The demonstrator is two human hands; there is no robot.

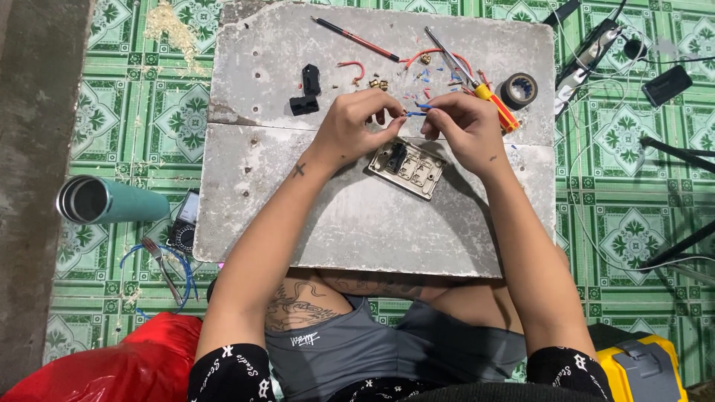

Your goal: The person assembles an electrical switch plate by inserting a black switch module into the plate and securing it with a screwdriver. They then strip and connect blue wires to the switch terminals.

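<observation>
Centrally, a grey board point(357, 223) is being used as the worktop, and a switch plate point(408, 167) is lying at its middle. Just above the plate, a blue wire point(415, 113) is being pinched between the left hand point(356, 126) and right hand point(462, 128). A screwdriver point(477, 83) and tape roll point(519, 91) are lying near the far right corner.

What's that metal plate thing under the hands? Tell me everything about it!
The plate is a flat rectangle, pale and metallic-looking, lying tilted on the grey board. It has rows of small rectangular slots, and one black block sits in a slot near its left end. The left hand and right hand hover just above its upper edge, pinching a blue wire; whether they touch it is unclear.
</observation>
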